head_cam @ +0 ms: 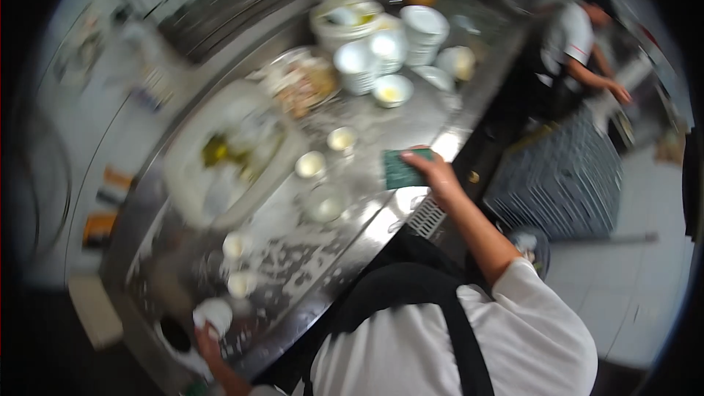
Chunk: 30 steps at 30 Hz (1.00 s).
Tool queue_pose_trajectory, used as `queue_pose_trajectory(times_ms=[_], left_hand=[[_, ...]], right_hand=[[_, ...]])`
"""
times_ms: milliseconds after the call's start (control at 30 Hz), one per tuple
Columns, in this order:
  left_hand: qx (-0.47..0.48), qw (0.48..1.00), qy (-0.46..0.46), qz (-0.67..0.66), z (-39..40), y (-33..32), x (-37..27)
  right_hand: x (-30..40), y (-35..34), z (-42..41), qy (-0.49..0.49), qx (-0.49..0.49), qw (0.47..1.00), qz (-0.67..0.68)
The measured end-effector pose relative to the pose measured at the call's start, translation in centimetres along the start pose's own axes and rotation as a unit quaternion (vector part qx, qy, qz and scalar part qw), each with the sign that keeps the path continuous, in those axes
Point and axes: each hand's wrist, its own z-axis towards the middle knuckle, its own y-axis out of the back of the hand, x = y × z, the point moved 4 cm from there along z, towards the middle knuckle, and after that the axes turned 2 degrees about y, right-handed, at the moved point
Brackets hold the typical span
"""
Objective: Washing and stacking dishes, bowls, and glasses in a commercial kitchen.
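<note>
My right hand (pixel 437 170) grips a flat green scouring pad (pixel 400 171) over the front edge of a wet stainless steel counter (pixel 352 242). At the lower left, my left hand (pixel 207 335) holds a small white bowl (pixel 216 314), blurred, beside a round dark hole (pixel 176 333) in the counter. Two small white cups (pixel 240 284) stand just above that bowl. Farther up are two pale cups (pixel 311 165) and a clear-looking round dish (pixel 324 202). Suds and water streak the metal between my hands.
A large whitish tub (pixel 181 176) holds cloudy water and yellow-green matter. Behind it sit a plate of food scraps (pixel 305 85) and stacked white bowls (pixel 355 69). Grey dish racks (pixel 561 176) are piled on the floor at right, near another person (pixel 572 38).
</note>
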Motion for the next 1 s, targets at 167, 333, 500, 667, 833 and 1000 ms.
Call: queue_pose_trajectory(times_ms=[167,333,500,667,833,1000], left_hand=[[-0.028,0.998,-0.041,-0.049,-4.0,-2.8,1.6],[0.010,0.986,-0.046,-0.160,-5.6,-5.7,1.7],[-0.008,0.976,-0.014,-0.218,-6.7,-6.2,2.0],[-0.015,0.983,-0.014,-0.184,-7.9,-7.3,-1.8],[-0.006,0.993,-0.060,-0.102,-10.2,-13.3,-11.4],[0.119,0.987,-0.099,0.031,-15.4,-27.4,-21.3]], right_hand=[[0.1,-2.9,0.7,-0.003,0.050,0.997,0.061],[1.2,-6.7,1.0,0.005,0.085,0.995,0.045],[1.8,-11.5,0.0,-0.013,0.170,0.985,0.033],[1.9,-16.3,-1.4,-0.046,0.256,0.965,0.042],[1.9,-20.9,-2.5,-0.080,0.361,0.918,0.143],[2.4,-22.4,-1.6,-0.124,0.347,0.894,0.255]])
